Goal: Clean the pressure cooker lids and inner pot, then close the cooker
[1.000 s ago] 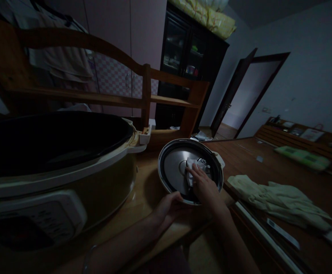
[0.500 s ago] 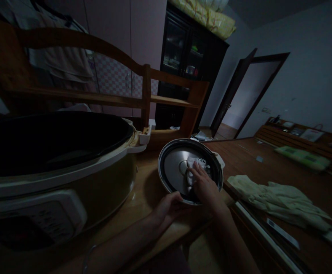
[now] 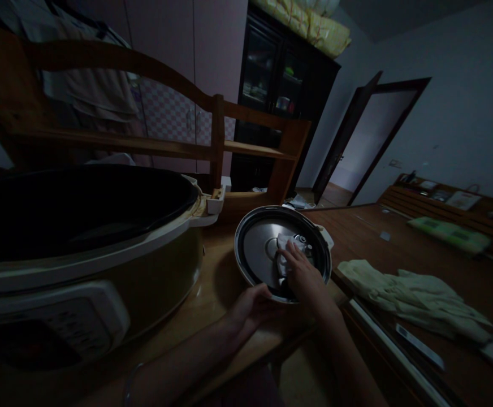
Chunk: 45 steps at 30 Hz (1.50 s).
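A round lid with a shiny metal inner face and a pale rim lies on the wooden desk, inner face up. My left hand grips its near edge, thumb on the rim and the other fingers underneath, mostly hidden. My right hand presses a crumpled white cloth onto the lid's metal face, right of its central ring. To the left stands a large electric cooker, uncovered, with a dark inner pot and a control panel on its front.
Behind the lid rises a wooden shelf rail. On the brown surface at right lie a pale green garment, a remote control and a green pad. A dark cabinet and a doorway stand farther back.
Almost nothing differs. My right hand and the cloth have shifted very slightly on the lid, while my left hand keeps its hold on the edge.
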Available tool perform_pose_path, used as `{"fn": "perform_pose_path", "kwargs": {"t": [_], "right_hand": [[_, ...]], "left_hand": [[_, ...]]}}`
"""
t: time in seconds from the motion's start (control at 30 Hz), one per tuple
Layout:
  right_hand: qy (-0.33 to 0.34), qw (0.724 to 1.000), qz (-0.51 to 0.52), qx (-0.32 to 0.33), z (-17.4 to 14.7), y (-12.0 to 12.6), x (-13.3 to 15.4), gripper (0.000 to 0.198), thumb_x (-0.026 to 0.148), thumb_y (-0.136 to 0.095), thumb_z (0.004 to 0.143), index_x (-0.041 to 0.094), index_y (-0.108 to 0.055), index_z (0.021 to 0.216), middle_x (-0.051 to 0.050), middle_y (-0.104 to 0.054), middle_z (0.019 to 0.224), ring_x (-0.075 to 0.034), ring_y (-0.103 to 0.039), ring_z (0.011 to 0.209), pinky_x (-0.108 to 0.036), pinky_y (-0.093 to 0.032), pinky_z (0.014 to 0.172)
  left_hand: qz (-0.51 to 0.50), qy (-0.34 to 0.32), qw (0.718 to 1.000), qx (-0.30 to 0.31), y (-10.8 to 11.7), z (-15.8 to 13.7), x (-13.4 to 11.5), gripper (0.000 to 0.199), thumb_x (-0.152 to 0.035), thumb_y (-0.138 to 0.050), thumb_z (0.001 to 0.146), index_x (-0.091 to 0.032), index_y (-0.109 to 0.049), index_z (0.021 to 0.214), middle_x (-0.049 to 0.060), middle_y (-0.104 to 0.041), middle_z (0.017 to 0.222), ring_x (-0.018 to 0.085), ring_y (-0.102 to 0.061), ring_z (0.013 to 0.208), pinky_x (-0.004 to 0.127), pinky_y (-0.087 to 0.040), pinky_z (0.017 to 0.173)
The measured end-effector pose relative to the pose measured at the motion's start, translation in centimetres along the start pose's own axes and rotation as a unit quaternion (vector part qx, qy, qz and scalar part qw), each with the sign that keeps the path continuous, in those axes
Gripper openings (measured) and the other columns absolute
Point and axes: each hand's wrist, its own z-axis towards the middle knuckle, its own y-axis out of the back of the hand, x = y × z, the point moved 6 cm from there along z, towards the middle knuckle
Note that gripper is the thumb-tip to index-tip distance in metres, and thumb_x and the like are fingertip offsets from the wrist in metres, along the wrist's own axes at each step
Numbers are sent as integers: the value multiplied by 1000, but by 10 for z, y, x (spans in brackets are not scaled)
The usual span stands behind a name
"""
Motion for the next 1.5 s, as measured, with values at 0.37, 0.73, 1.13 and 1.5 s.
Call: {"fn": "perform_pose_path", "kwargs": {"t": [0.37, 0.73, 1.13, 1.5], "right_hand": [[7, 1000, -10, 5, -1, 1, 3, 72, -3, -41, 81, 26, -44, 147, -10, -31, 159, -24, -28, 146, -38, -42, 110], [14, 999, -12, 37, -4, 5, 4, 68, -2, -41, 81, 21, -48, 145, -10, -33, 158, -24, -31, 145, -38, -40, 112], [10, 998, -41, 44, 10, 8, 9, 65, 1, -39, 85, 25, -46, 145, -9, -37, 156, -25, -35, 143, -39, -46, 106], [7, 998, -27, 60, 4, 11, 9, 65, 2, -41, 84, 23, -47, 145, -12, -35, 157, -26, -35, 143, -39, -43, 108]], "left_hand": [[3, 2, 1000, 4, -4, -3, -2, 20, -13, -56, 71, -8, -67, 86, 13, -74, 90, 22, -68, 84, 37, -55, 85], [-7, 5, 1000, 10, -2, -2, -2, 29, -15, -55, 70, -6, -67, 94, 15, -74, 96, 24, -69, 88, 38, -55, 85], [-26, 9, 1000, -1, -2, -2, -2, 21, -14, -56, 69, -8, -66, 86, 13, -74, 89, 23, -69, 83, 36, -55, 84], [-22, 10, 1000, -1, -3, -4, -3, 21, -13, -56, 69, -8, -66, 87, 15, -74, 94, 25, -70, 87, 38, -56, 83]]}}
